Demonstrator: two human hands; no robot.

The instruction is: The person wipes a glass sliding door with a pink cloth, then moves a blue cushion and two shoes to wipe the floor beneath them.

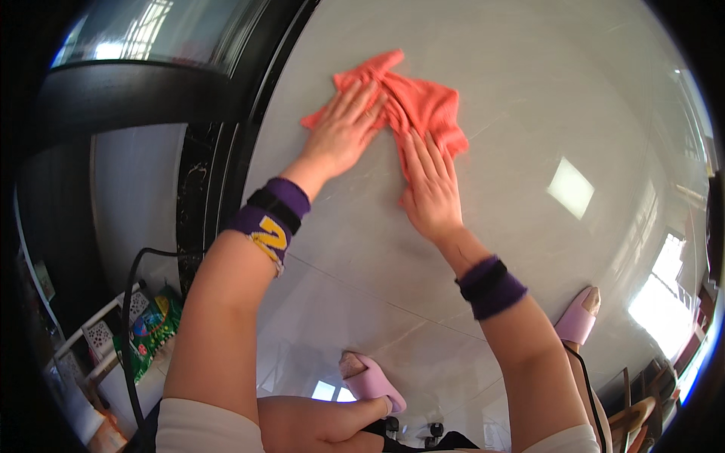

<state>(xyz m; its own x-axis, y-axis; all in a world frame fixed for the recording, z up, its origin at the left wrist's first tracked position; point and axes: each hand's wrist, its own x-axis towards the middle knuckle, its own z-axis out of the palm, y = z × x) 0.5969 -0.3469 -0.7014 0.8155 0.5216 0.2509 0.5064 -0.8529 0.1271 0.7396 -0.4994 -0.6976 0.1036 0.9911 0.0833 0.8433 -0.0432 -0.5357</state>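
Note:
A crumpled coral-red cloth (425, 105) lies on the glossy grey tile floor (510, 187). My left hand (344, 127) presses flat on its left part, with the fingers spread a little. Lower and to the right, my right hand (430, 187) rests palm down on the cloth's lower part, its fingertips on the fabric. Both wrists wear purple bands with black straps. The palms and the cloth under them are hidden, and neither hand is seen to grip the fabric.
A black door frame (226, 141) runs along the left. At lower left are a white rack (102, 368) and a green printed bag (150, 334). My feet wear pink slippers (374, 382). Wooden furniture (634, 413) stands at lower right, and a black cable (129, 340) hangs at left.

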